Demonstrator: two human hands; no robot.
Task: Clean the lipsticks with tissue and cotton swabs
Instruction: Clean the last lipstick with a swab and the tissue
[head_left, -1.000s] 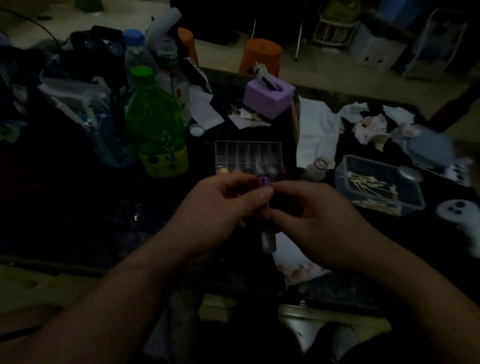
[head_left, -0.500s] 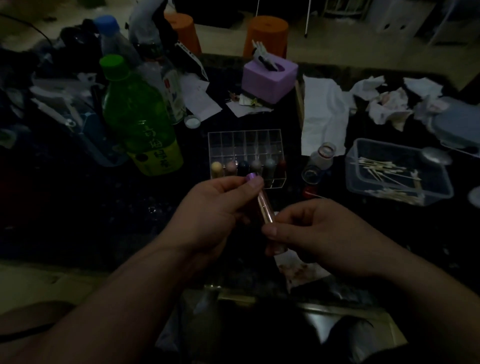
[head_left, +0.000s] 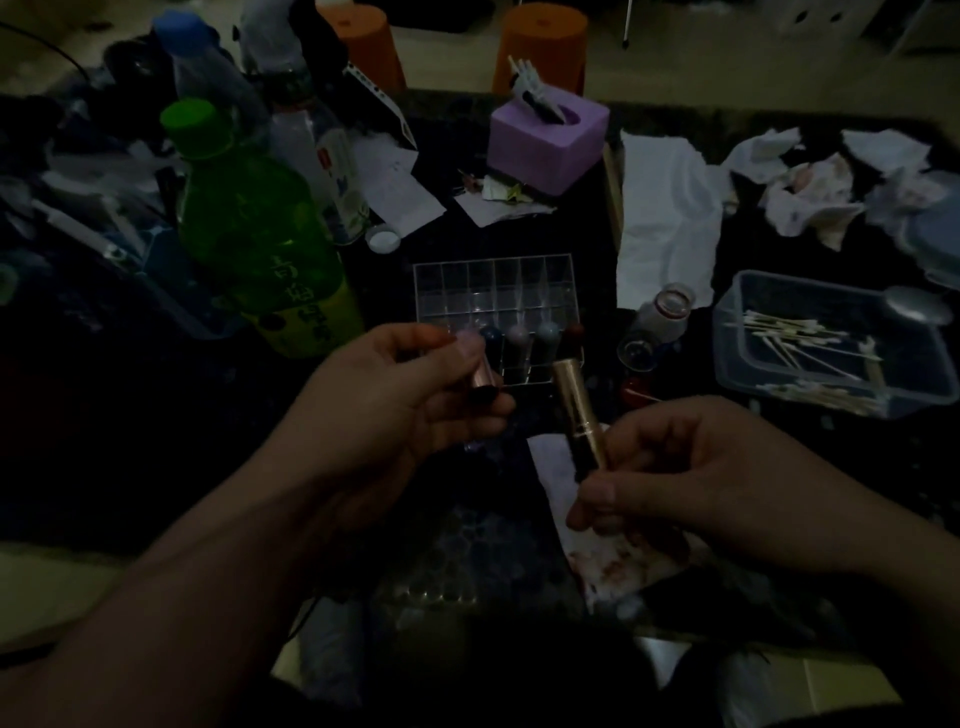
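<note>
Both my bare forearms enter from the lower corners and angle toward the middle. My left hand (head_left: 395, 405) is raised with the palm turned inward. Its fingers (head_left: 467, 418) curl beneath the lipstick cap (head_left: 480, 376), and the thumb presses from above. My right hand (head_left: 701, 467) sits lower and clear of the left. It pinches the bottom end of the lipstick tube (head_left: 574, 405) between the thumb and curled fingers (head_left: 654, 415), knuckles up, wrist straight.

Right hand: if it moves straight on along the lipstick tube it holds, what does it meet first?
Probably the dark red lipstick at the clear organizer's near right corner; depth is unclear, so the right hand and its tube may pass above.
</note>
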